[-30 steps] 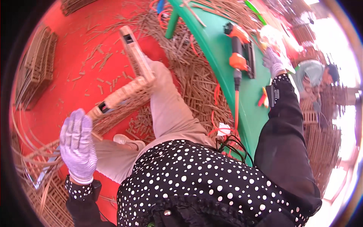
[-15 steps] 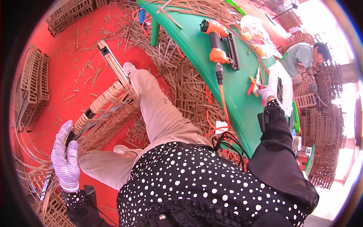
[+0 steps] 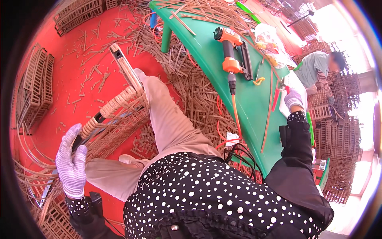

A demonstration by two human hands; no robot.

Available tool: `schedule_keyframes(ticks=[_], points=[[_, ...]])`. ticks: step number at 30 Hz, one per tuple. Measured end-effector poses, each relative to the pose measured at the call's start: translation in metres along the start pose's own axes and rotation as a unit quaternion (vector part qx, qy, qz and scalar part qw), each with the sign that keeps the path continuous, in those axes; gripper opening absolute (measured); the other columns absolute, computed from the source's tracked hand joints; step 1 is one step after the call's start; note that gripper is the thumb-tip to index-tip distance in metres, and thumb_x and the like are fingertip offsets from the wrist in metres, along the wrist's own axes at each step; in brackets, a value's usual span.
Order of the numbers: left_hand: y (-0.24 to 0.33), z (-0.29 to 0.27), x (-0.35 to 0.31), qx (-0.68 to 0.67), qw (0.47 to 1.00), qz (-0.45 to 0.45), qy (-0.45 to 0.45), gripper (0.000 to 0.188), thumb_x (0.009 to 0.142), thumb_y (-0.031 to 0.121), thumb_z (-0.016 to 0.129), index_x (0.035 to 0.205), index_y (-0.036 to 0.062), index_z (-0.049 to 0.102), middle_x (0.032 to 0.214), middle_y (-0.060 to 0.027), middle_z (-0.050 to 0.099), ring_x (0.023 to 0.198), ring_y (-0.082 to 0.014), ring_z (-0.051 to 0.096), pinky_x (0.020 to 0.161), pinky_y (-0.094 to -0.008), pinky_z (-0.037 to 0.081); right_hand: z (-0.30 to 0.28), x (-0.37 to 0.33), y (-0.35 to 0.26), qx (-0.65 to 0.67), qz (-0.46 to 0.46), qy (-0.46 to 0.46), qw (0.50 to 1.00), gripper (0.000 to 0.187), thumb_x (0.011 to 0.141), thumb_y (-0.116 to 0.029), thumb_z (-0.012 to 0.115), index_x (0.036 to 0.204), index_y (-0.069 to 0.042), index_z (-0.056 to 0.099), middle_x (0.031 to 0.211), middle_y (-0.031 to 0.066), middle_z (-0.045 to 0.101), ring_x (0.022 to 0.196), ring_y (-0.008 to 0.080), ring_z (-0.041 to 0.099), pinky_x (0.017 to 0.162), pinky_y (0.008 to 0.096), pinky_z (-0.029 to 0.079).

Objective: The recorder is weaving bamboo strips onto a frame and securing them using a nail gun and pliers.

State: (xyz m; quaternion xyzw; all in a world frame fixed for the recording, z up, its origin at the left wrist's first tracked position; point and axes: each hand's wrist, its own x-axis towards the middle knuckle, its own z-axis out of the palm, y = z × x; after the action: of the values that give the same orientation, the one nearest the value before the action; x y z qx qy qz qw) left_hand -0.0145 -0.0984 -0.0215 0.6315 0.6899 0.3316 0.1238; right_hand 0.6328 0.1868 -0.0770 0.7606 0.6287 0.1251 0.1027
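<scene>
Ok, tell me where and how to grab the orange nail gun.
Likely best: grip the nail gun round its black handle, between the orange parts, from the left. It lies on its side; the magazine blocks the right, and the hose trails from the near end.

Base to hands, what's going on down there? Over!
Left hand gripping woven frame by one end. Right hand holding red-handled tool. Nail gun lying on green table, clear of both hands.

nail gun (image 3: 229, 48) on table (image 3: 250, 111) right of frame (image 3: 116, 102)
</scene>
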Motion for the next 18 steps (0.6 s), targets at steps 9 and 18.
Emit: schedule_keyframes(ticks=[9, 18], points=[[0.0, 0.001, 0.001, -0.011, 1.0, 0.01, -0.002, 0.036, 0.079, 0.001, 0.054, 0.114, -0.0009, 0.051, 0.111, -0.0135, 0.056, 0.102, -0.0223, 0.055, 0.089, -0.0316, 0.042, 0.018, -0.127, -0.133, 0.146, -0.178, 0.043, 0.972, 0.035, 0.075, -0.018, 0.057, 0.106, -0.005, 0.051, 0.101, 0.0213, 0.053, 0.087, 0.037, 0.056, 0.079, 0.0416, 0.045], [-0.002, -0.005, 0.0, 0.006, 1.0, 0.0, 0.016, 0.039, 0.079, 0.007, 0.057, 0.116, -0.0005, 0.05, 0.115, -0.0142, 0.055, 0.107, -0.0239, 0.053, 0.091, -0.0332, 0.04, -0.043, -0.117, -0.156, 0.518, -0.075, -0.023, 0.851, 0.01, 0.085, -0.011, 0.052, 0.091, -0.006, 0.047, 0.067, 0.0075, 0.052, 0.05, 0.0149, 0.052, 0.046, 0.0279, 0.043]])
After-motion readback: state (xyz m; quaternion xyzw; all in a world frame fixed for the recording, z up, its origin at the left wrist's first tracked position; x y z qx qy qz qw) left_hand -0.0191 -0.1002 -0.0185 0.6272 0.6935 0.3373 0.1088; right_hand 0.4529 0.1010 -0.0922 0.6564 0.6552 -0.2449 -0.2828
